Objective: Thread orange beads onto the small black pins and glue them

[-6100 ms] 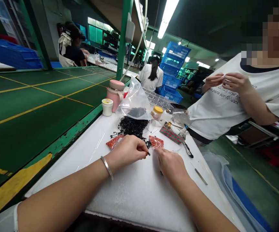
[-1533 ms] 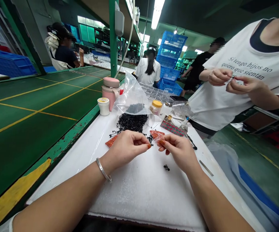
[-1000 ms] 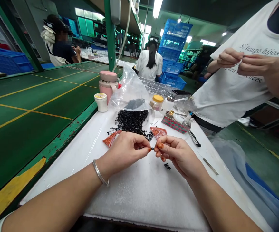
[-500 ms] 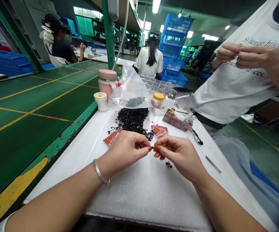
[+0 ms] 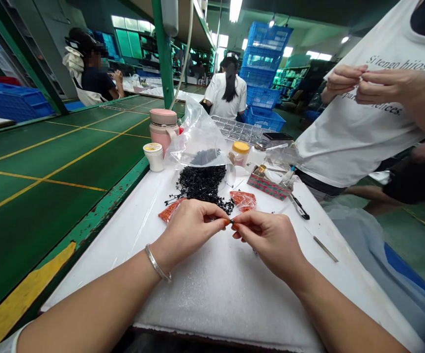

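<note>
My left hand and my right hand meet fingertip to fingertip above the white tabletop. Thumb and forefinger of each are pinched on one small black part; its exact kind is too small to make out. Just beyond my fingers lies a heap of black stemmed parts, spilling from a clear plastic bag. A bag of small orange pieces sits by my left hand, and another orange bag lies beyond my right. Small dark round pieces near my right palm are mostly hidden.
A pink mug, a white tub and a yellow-lidded jar stand at the back. To the right are a patterned box, a utility knife and a thin metal tool. A person stands close on the right.
My right hand has shifted slightly left and up, now covering most of the small round pieces. The fingertips are closer together around the part. Another person's limbs have appeared behind at right.
</note>
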`<action>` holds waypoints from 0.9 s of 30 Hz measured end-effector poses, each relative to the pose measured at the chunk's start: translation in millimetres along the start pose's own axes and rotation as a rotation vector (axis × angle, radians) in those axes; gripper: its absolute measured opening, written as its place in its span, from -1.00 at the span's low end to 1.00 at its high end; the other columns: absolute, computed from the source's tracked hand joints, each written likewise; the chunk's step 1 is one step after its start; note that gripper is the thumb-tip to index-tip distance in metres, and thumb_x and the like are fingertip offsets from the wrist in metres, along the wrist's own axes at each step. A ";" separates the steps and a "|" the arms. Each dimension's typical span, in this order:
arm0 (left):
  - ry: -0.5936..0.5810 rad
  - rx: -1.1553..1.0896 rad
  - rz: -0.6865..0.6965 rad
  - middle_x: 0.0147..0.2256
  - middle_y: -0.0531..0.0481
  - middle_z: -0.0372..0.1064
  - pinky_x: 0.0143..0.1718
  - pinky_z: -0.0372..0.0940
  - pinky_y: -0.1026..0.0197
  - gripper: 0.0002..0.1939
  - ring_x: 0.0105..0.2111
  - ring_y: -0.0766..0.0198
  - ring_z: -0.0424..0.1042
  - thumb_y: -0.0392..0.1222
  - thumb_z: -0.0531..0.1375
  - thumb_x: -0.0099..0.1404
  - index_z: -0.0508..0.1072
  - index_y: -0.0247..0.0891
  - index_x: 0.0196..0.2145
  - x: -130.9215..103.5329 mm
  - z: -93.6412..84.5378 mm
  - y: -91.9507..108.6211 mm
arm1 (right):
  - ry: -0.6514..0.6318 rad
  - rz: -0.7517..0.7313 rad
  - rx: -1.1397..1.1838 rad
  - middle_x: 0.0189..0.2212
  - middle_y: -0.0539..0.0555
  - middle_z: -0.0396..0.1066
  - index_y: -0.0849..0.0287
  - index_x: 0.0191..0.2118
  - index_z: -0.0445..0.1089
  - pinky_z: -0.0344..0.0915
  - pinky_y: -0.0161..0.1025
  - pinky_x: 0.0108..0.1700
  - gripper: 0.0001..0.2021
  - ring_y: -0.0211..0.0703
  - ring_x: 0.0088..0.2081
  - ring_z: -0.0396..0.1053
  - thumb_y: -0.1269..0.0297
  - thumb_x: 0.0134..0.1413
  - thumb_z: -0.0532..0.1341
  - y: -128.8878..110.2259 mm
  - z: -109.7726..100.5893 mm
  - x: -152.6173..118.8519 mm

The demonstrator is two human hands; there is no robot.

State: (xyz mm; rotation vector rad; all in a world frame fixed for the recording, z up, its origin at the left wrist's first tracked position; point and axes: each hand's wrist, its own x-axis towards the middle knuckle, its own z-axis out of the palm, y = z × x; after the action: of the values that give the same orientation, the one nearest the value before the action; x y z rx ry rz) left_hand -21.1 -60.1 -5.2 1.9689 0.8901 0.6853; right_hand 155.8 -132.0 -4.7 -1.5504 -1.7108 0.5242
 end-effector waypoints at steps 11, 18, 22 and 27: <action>-0.067 -0.487 -0.200 -0.40 -0.09 0.54 -0.41 0.37 0.31 -0.83 -0.35 0.24 0.52 -0.20 0.27 0.13 0.58 -0.35 -0.34 5.0 1.2 -0.9 | 0.077 -0.170 -0.261 -0.45 -0.03 0.56 0.10 -0.33 0.48 0.33 -0.33 -0.36 -0.86 -0.25 -0.44 0.49 0.39 0.13 0.16 -3.1 5.7 -2.2; -0.088 -0.594 -0.220 -0.36 -0.09 0.52 -0.39 0.35 0.34 -0.83 -0.31 0.24 0.53 -0.18 0.29 0.16 0.53 -0.34 -0.32 4.3 0.3 -3.1 | 0.067 -0.108 -0.114 -0.44 -0.03 0.55 0.10 -0.29 0.52 0.37 -0.32 -0.32 -0.86 -0.26 -0.42 0.49 0.37 0.13 0.18 -3.9 2.0 -2.1; -0.063 -0.655 -0.218 -0.37 -0.07 0.51 -0.37 0.34 0.33 -0.81 -0.33 0.27 0.52 -0.15 0.32 0.13 0.52 -0.34 -0.34 5.0 -1.4 -1.8 | -0.026 0.119 0.284 -0.43 0.02 0.54 0.14 -0.27 0.53 0.41 -0.31 -0.36 -0.86 -0.23 -0.41 0.50 0.26 0.10 0.23 -3.5 -4.2 1.6; -0.055 -0.710 -0.231 -0.38 -0.02 0.49 -0.36 0.33 0.35 -0.79 -0.36 0.33 0.48 -0.15 0.35 0.11 0.53 -0.33 -0.34 5.8 -3.1 -2.2 | -0.171 0.218 0.530 -0.44 0.04 0.50 0.21 -0.29 0.52 0.42 -0.32 -0.36 -0.81 -0.26 -0.40 0.47 0.19 0.03 0.29 -1.5 -7.5 7.3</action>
State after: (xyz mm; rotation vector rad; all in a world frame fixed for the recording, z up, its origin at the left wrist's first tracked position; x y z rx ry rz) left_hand -20.6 -53.1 -4.8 1.2275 0.6962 0.6874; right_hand 160.6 -126.6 3.0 -1.3301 -1.3720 1.1479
